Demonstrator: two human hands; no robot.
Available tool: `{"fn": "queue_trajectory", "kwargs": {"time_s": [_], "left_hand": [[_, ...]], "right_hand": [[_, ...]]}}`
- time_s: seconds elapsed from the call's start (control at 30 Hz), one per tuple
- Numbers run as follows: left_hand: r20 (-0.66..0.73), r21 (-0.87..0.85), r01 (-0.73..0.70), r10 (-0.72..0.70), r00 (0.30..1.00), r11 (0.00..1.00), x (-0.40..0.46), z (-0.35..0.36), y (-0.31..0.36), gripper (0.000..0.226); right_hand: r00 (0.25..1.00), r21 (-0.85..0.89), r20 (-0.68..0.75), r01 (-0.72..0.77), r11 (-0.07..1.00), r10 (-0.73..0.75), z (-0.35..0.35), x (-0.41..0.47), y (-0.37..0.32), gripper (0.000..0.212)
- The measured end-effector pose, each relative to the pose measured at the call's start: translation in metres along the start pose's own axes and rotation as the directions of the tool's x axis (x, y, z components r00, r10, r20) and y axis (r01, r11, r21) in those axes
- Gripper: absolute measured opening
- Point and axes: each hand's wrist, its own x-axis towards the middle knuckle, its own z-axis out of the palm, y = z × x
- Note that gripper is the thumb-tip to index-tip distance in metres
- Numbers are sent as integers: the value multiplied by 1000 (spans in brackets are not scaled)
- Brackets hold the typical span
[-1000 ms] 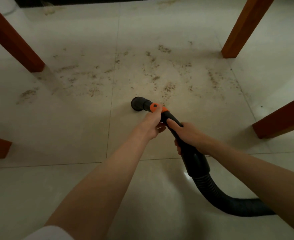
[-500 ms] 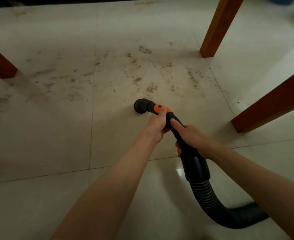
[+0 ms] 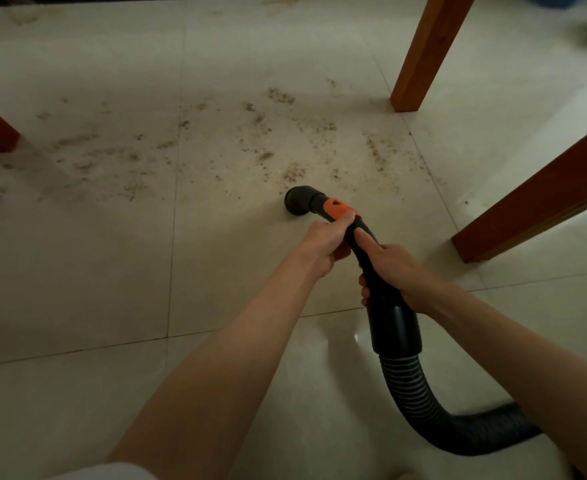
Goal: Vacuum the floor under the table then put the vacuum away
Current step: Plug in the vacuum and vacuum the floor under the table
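We are holding the black plastic vacuum wand with the orange collar (image 3: 340, 211), its round nozzle (image 3: 297, 201) sitting on the pale tiled floor (image 3: 112, 271) near frame centre. Our left hand (image 3: 323, 245) is gripping just behind the collar, our right hand (image 3: 394, 268) lower down. The brown crumbs (image 3: 292, 174) are lying from nine to two o'clock; we are risking scattering them, or knocking the reddish wooden table leg (image 3: 527, 206) at three o'clock with the ribbed black hose (image 3: 413, 396).

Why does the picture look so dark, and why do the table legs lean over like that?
Head view: dim because the floor sits in shade; brighter strip at far right, small glare spot by the vacuum hose. Head view: the wide-angle lens makes the table legs splay outward. Head view: the top right corner is blurry; the dirt and both hands, left hand and right hand, stay fairly sharp.
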Motion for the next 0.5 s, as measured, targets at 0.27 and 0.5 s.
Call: {"fn": "queue_trajectory", "kwargs": {"time_s": [0.27, 0.5], "left_hand": [[-4, -105, 35, -36, 999, 994, 2, -9, -7, 17], [38, -105, 52, -48, 998, 993, -4, -5, -12, 26]], "right_hand": [[991, -21, 122, -61, 998, 63, -2, -7, -7, 46], [996, 1, 71, -49, 999, 48, -4, -14, 2, 46]]}}
